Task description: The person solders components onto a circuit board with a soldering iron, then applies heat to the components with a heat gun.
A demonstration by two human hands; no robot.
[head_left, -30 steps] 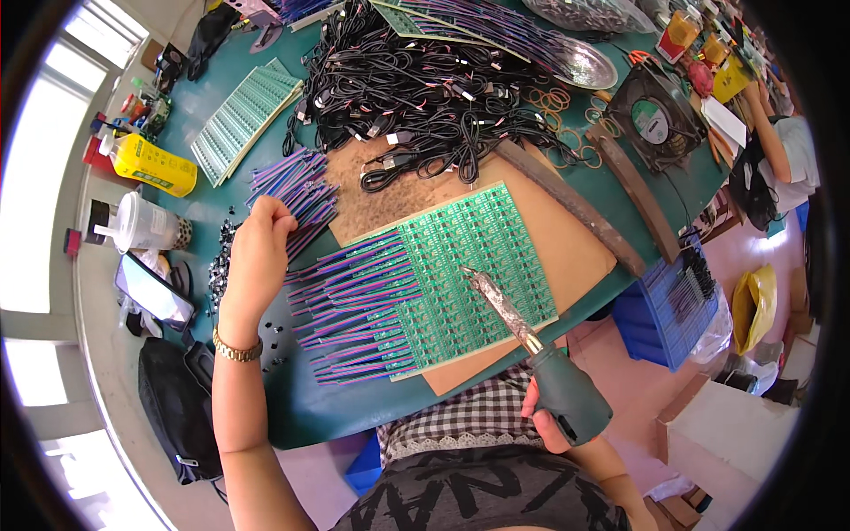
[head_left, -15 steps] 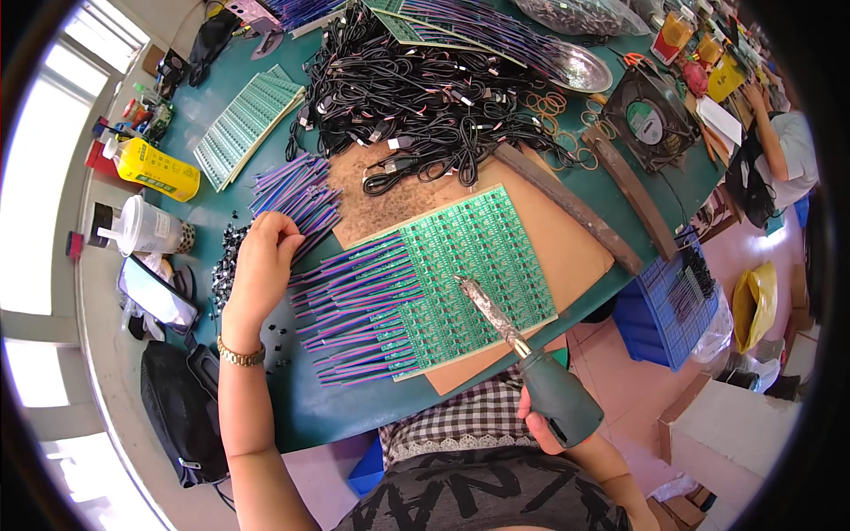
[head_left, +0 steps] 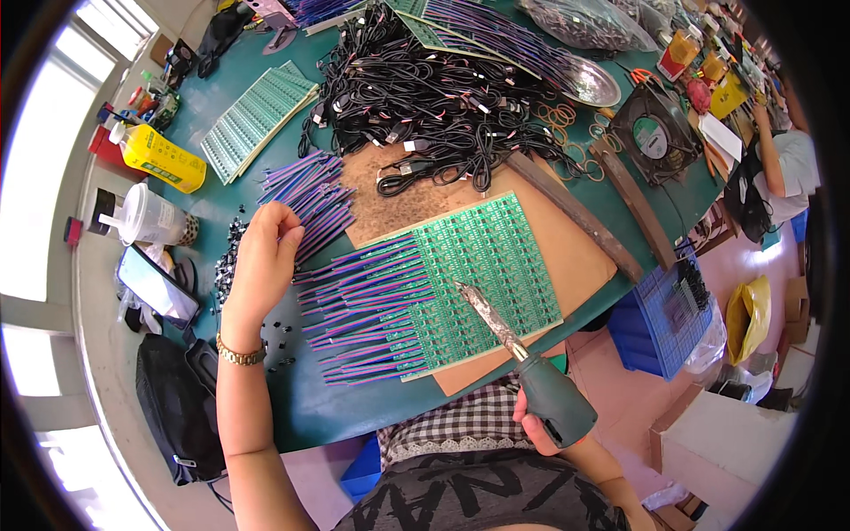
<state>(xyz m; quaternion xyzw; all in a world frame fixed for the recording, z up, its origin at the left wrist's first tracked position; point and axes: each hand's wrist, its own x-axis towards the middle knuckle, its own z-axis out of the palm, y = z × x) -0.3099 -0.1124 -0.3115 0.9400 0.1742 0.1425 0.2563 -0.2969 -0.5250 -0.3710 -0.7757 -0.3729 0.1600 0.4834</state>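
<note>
My right hand [head_left: 535, 427] grips the dark green handle of a soldering iron [head_left: 492, 324]. Its scorched metal barrel points up and left over a green circuit board panel [head_left: 485, 257]; whether the tip touches the board I cannot tell. Rows of blue, purple and pink wires [head_left: 363, 310] stick out from the panel's left side. Beyond its left end lies a loose bundle of similar wires [head_left: 305, 190]. Beside that bundle is my left hand [head_left: 261, 257], a bracelet watch at its wrist, fingers curled and pinched together. What they hold, if anything, is hidden.
Small black parts [head_left: 232, 252] are scattered left of my left hand. A heap of black cables [head_left: 425, 88] fills the back. Metal bars [head_left: 575, 217] and a fan [head_left: 651, 133] lie to the right. A cup [head_left: 146, 217], a yellow bottle [head_left: 159, 157] and a phone [head_left: 158, 286] line the left edge.
The view has shifted slightly, so the panel and table appear a little farther right. My left hand has turned slightly by the wire bundle. The soldering iron stays over the panel.
</note>
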